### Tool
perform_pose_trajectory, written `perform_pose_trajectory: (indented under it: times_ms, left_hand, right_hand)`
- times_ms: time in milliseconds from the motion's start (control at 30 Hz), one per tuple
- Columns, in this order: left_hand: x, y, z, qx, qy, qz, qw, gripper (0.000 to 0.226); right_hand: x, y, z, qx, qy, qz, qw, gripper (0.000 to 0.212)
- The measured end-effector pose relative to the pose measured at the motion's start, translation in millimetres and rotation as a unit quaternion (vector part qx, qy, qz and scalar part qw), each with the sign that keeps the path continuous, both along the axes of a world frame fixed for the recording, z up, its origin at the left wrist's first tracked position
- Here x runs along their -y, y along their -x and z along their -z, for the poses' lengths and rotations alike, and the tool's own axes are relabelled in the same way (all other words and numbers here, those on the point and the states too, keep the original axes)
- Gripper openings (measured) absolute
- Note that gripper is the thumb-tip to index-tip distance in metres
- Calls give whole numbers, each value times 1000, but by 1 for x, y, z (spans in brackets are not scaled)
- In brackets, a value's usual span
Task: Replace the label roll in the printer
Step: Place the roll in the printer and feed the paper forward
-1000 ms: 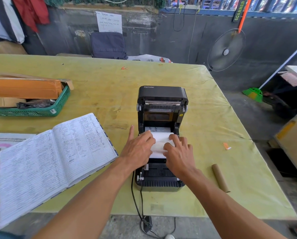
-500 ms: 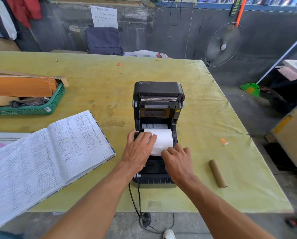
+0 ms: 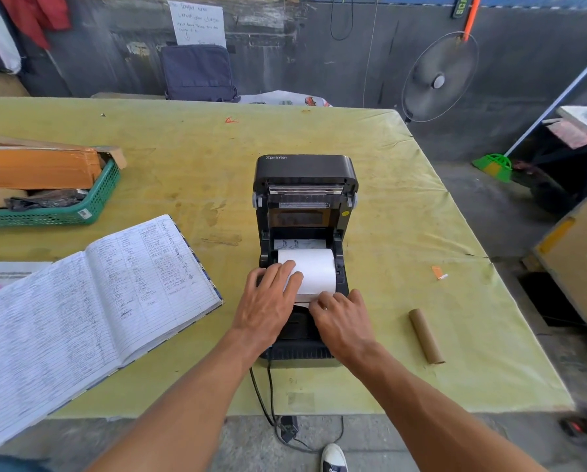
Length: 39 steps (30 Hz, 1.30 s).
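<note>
A black label printer stands on the yellow-green table with its lid raised. A white label roll lies in its open bay. My left hand rests on the roll's left side, fingers laid over it. My right hand is at the roll's front edge, fingers curled on the loose paper end over the printer's front. An empty brown cardboard core lies on the table to the right of the printer.
An open handwritten ledger lies left of the printer. A green basket with cardboard boxes sits at the far left. The printer's cables hang over the near table edge. A fan stands beyond the far right corner.
The roll has settled lower into the bay. My right hand slid from the top of the roll down to its front paper edge; my left stays on its left side.
</note>
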<state>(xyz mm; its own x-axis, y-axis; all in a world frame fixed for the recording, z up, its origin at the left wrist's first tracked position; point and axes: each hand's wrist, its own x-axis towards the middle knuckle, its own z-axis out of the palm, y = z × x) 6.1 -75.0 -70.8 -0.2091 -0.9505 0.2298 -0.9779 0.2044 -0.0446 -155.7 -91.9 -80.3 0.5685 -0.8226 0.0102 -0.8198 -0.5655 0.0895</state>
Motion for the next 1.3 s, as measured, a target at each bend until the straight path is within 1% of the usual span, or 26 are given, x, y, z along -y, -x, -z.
perform_pose_trajectory:
  times_ms: [100,167,233,333,400,500,600,633,767,933,1067,1167,1300]
  left_hand:
    - [-5,-3,4,-20,15,23,999,43]
    - [-10,-6,7,-19,21,33,999,28]
    - [-15,-7,11,-8,20,41,999,22]
    - [-24,-6,16,-1,11,72,997,24]
    - [-30,-4,21,-19,-5,81,997,26]
    - [-34,-1,24,-58,-30,53,996,28]
    - [-33,0,22,-57,-35,54,996,31]
    - [-33,0,22,-56,-36,54,996,33]
    - [-31,2,23,-61,-39,30,997,32]
    - [-25,0,20,-67,-61,17,996,26]
    - [-15,1,12,-73,-78,17,994,22]
    - [-13,4,10,-61,-82,6,995,20]
    - [-14,9,9,-20,-84,12,996,19]
  right_hand:
    - [-1,0,-2,-8,-13,-3,1000,21]
    - [-1,0,-2,-8,-16,-7,1000,19]
    - [-3,1,-2,-10,-19,-13,1000,16]
    - [-4,1,-2,-8,-16,-16,1000,13]
    - [-5,1,-1,-1,-16,-18,1000,11]
    - [-7,3,4,18,-22,-18,999,15]
    - [-10,6,8,44,-26,-4,999,26]
    - [-12,6,8,49,-25,0,998,27]
    - [-16,7,8,65,-20,9,998,19]
    - [-16,8,5,57,-26,13,998,21]
    - [-7,5,-4,37,-44,19,998,15]
    - [-4,1,-8,27,-44,23,998,13]
    - [-4,-2,-10,18,-43,21,999,16]
